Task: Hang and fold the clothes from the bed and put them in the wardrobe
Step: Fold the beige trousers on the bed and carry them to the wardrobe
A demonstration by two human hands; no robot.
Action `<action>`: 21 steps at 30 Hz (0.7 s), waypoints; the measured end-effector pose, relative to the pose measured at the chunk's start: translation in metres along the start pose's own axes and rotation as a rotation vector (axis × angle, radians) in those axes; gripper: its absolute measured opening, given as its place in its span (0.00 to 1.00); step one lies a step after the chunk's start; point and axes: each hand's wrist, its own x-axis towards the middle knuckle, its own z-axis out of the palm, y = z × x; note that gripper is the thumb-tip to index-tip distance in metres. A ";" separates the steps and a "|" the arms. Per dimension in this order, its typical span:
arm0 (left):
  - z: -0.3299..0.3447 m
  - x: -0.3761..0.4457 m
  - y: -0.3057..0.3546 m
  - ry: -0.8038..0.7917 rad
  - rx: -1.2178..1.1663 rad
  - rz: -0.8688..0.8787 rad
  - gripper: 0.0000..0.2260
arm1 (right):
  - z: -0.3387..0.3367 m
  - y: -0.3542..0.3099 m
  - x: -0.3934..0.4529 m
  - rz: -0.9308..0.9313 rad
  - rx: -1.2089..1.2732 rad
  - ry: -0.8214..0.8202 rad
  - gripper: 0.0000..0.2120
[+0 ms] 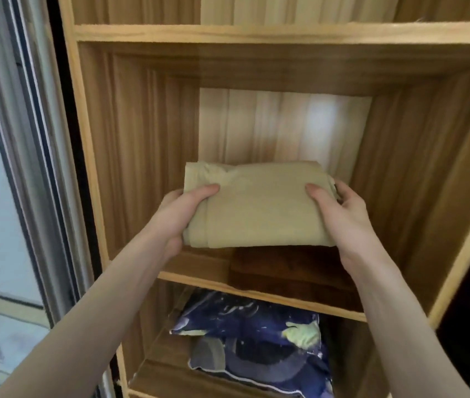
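the person is holding a folded beige cotton-like garment (pixel 259 205), a flat rectangular bundle, in front of the open middle compartment of a light brown wooden wardrobe (pixel 142 133). the left hand (pixel 182 216) is gripping the bundle's 9 o'clock edge, thumb lying on top and fingers hidden beneath. the right hand (pixel 340 214) is gripping the 3 o'clock edge the same way, so the two hands are apart with the garment spanning between them. the bundle is hovering above the wooden shelf board (pixel 256 291) at its 6 o'clock, and whether its far edge is touching anything inside cannot be told.

the garment is looking soft and light, with no stiffness of its own; the layers are likely to slide apart or sag in the middle if held by one edge only. holding both short sides with thumbs pressing down seems the right way to keep the fold closed, and lowering it flat should preserve the shape.

at 6 o'clock, in the compartment below, a dark blue patterned fabric item with a pale green patch (pixel 256 337) is lying crumpled.
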 end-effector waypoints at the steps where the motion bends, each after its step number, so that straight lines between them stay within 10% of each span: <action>1: 0.010 0.006 0.001 -0.025 0.005 -0.008 0.29 | -0.007 0.001 0.004 0.010 -0.014 0.015 0.32; 21: 0.080 0.054 -0.030 -0.146 0.423 0.063 0.47 | -0.057 0.041 0.018 0.126 -0.511 0.195 0.32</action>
